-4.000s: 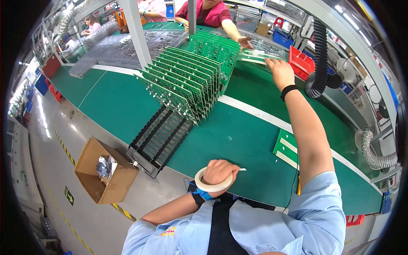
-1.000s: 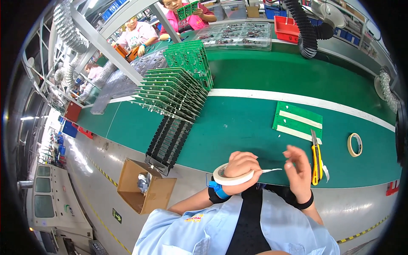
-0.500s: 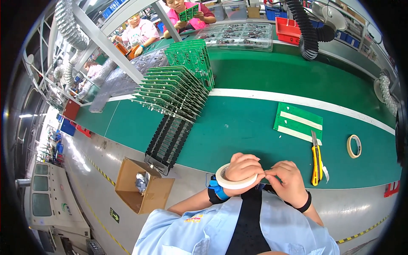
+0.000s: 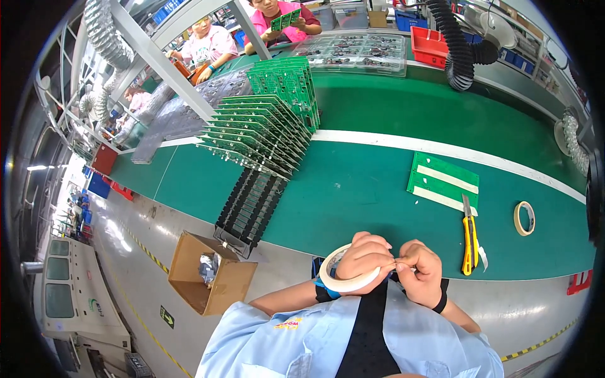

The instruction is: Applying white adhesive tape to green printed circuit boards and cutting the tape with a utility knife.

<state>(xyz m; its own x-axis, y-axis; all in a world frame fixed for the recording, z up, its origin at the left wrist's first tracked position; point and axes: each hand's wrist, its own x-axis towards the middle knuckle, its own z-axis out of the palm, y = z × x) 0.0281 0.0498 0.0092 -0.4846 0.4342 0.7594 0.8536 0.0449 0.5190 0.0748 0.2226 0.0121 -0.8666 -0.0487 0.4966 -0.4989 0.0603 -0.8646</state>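
A wide cream tape roll [image 4: 340,285] hangs around my left hand [image 4: 364,258], which is passed through its ring with the fingers curled. Close against it, my right hand [image 4: 421,274] is pinched, its fingertips meeting those of the left. What lies between the right fingertips is too small to make out. Both hands are just off the bench's near edge, in front of my body. To their right, a green circuit board [image 4: 447,189] with two pale tape strips lies flat. Next to it is a yellow utility knife [image 4: 470,246], blade out.
A narrow tape roll [image 4: 517,220] lies farther right on the green bench [image 4: 353,183]. Upright green boards [image 4: 252,135] fill a black rack [image 4: 252,205] at left. Below stands an open cardboard box [image 4: 233,286]. Two people sit across the bench near a clear tray [image 4: 359,66] and red bin [image 4: 428,47].
My right hand has drawn in slightly left and its fingers have curled more tightly. The tape roll has tilted and shifted a little with my left hand.
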